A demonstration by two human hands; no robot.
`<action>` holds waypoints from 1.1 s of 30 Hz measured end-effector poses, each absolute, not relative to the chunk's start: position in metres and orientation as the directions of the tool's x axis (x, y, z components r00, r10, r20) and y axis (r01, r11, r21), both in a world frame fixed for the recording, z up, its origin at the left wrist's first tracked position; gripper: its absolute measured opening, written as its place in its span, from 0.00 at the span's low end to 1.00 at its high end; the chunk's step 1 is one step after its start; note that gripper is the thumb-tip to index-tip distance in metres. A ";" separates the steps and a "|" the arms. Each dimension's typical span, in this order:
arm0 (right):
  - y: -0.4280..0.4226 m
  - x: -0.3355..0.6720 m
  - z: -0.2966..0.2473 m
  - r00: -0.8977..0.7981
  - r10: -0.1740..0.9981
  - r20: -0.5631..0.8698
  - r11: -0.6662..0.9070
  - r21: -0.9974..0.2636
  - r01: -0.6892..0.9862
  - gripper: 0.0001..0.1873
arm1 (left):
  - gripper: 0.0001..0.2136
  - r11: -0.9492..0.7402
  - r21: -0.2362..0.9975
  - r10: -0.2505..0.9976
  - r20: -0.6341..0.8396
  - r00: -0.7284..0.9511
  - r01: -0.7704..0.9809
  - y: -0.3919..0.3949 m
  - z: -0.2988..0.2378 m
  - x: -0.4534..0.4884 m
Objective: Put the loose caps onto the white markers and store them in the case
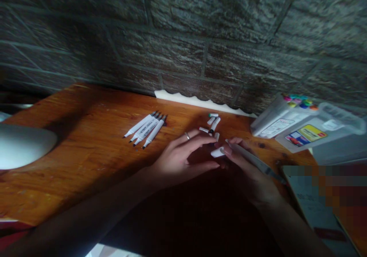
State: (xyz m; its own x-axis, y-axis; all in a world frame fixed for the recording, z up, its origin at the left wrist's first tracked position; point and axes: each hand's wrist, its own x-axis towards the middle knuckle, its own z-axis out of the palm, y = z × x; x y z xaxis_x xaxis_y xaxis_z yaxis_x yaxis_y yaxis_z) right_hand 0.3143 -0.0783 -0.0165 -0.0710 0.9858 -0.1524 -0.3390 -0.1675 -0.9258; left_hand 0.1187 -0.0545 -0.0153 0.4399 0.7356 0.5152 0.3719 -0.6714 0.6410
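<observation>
Left hand (182, 155) half open above the desk (86, 165), a ring (187, 135) on one finger, fingers and thumb curved in a loose arc around a white cap (217, 152), with any contact impossible to tell from this view. Right hand (246, 169) narrow and closed on a long white marker (249, 158), the barrel slanting across the fingers, dark tip pointing toward the lower right, fingertips just beside the cap. Beyond the hands, near the wall, a small loose heap of caps (211, 120) and a short marker (215, 125), black end showing. Farther left, four capped markers (146, 129) side by side in a narrow fan, flat on the wood, well apart from both hands. To the right, a marker box (279, 115) with colored ends along its top, beside a clear plastic case (323, 129). Along the desk's back edge, a white scalloped strip (197, 101) against a brick wall (200, 39). At the left edge, a pale rounded object (20, 146); at lower right, partly blurred papers (315, 207).
</observation>
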 end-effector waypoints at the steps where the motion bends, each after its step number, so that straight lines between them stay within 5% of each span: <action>1: -0.080 0.313 -0.016 -0.092 0.985 -0.148 -0.171 -0.924 -0.341 0.16 | 0.18 -0.691 0.639 0.715 0.532 0.455 0.339 -0.055 -0.016 0.120; 5: -0.083 0.307 -0.016 -0.110 0.982 -0.157 -0.185 -0.920 -0.345 0.13 | 0.09 -0.741 0.621 0.658 0.596 0.460 0.256 -0.052 -0.020 0.122; 12: -0.084 0.307 -0.009 0.102 0.994 -0.024 -0.003 -0.978 -0.209 0.16 | 0.10 -0.760 0.564 0.644 0.585 0.494 0.323 -0.049 -0.024 0.120; 22: -0.082 0.314 -0.018 -0.071 0.994 0.083 0.085 -0.996 0.020 0.10 | 0.07 -0.664 0.606 0.723 0.371 0.582 0.439 -0.050 -0.024 0.119; 33: -0.077 0.315 -0.025 0.028 0.998 -0.062 -0.056 -0.980 -0.189 0.12 | 0.10 -0.474 0.871 0.820 0.382 0.425 0.132 -0.051 -0.025 0.124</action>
State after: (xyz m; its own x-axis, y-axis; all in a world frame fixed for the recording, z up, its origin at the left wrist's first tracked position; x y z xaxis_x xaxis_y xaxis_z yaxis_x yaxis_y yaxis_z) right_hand 0.3148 -0.0774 -0.0252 0.0280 0.9977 -0.0624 -0.1887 -0.0560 -0.9804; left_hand 0.1243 -0.0511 -0.0253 0.4252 0.8204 0.3823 0.1319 -0.4740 0.8706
